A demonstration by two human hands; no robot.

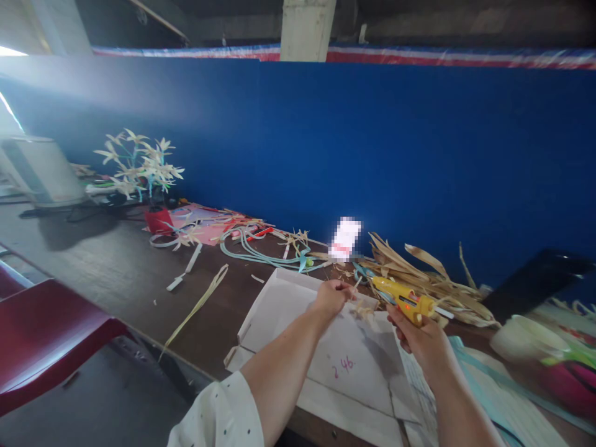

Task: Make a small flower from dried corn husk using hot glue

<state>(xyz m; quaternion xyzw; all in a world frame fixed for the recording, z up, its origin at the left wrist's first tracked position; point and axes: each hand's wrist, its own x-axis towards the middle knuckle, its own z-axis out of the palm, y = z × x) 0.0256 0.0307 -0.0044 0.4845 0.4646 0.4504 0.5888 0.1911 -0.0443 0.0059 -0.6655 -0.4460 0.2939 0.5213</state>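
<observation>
My right hand (421,338) is wrapped round a yellow hot glue gun (403,299) with a small lit orange light. A white glue stick (443,312) pokes out of its back end, and its nozzle points left. My left hand (333,297) is closed in a pinch on a thin pale strip (358,282), close to the nozzle. Just below the fingers is a pale dried-husk piece (365,310), over the white cardboard box (344,354); I cannot tell whether it joins the strip. Handwritten marks in pink show on the cardboard.
Dried husks (428,279) lie behind the glue gun, beside a blurred-out bright screen (344,239). Pale blue cord (246,251) coils on the dark table (116,261). A husk-flower plant (144,164) stands in a red pot (159,220). A red chair (51,335) is at left.
</observation>
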